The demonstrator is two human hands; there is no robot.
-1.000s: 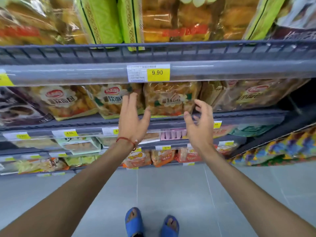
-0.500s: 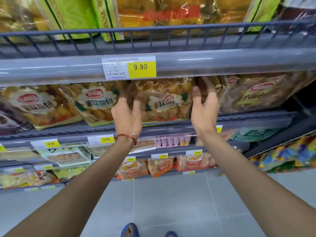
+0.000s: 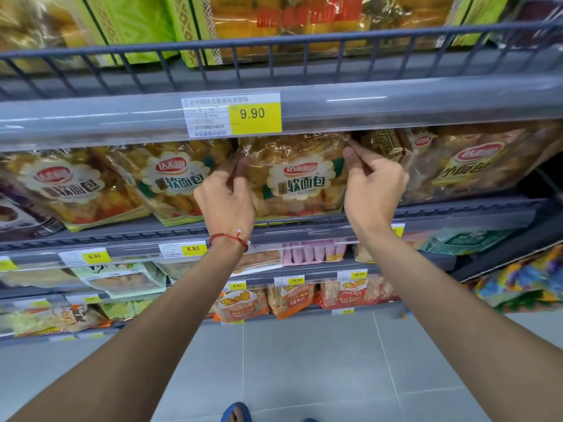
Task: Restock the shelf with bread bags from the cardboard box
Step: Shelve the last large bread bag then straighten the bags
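A clear bread bag (image 3: 297, 181) with a white flower-shaped label stands upright on the second shelf (image 3: 457, 208), under the 9.90 price tag (image 3: 231, 115). My left hand (image 3: 227, 197) pinches the bag's upper left edge. My right hand (image 3: 373, 187) pinches its upper right corner. More bread bags of the same kind (image 3: 170, 178) stand to its left, and different bread bags (image 3: 466, 162) lean to its right. No cardboard box is in view.
The top shelf's wire rail (image 3: 274, 47) fronts green-edged bread packs (image 3: 195, 25). Lower shelves (image 3: 304, 269) carry smaller snack packs and yellow price tags. Grey floor tiles (image 3: 304, 360) lie below, with my blue sandal (image 3: 236, 414) at the bottom edge.
Both hands reached from open in front of the shelf up to the middle bag and closed on its top corners. The camera moved closer to the shelf.
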